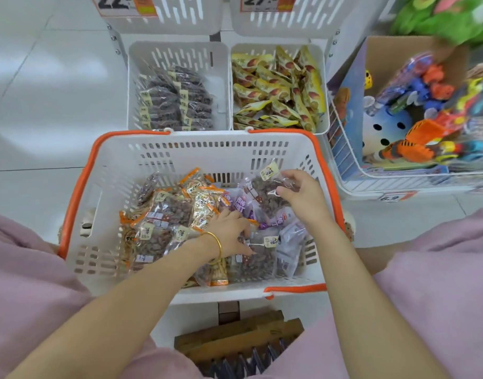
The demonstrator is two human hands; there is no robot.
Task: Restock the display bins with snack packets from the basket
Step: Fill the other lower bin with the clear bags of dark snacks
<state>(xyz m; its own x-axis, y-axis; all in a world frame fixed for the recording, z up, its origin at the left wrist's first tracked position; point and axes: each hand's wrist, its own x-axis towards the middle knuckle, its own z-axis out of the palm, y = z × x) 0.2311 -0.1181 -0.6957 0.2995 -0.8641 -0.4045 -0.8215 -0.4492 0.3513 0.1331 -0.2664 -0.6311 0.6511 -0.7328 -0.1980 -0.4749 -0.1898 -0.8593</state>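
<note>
Packets (pixel 164 214) of dark snacks, some clear, some purple-wrapped, fill the white orange-handled basket (pixel 180 154) at centre. At 2 o'clock in it the right hand (pixel 303 198) pinches one clear packet (pixel 265 187). The left hand (pixel 229 231) lies mid-basket, its fingertips buried among the packets, so any grip is hidden. At 12 o'clock stand the left bin (pixel 177 56) of dark packets and the right bin (pixel 240 49) of yellow packets (pixel 276 91). The upper bins (pixel 180 17) are cut off.
</note>
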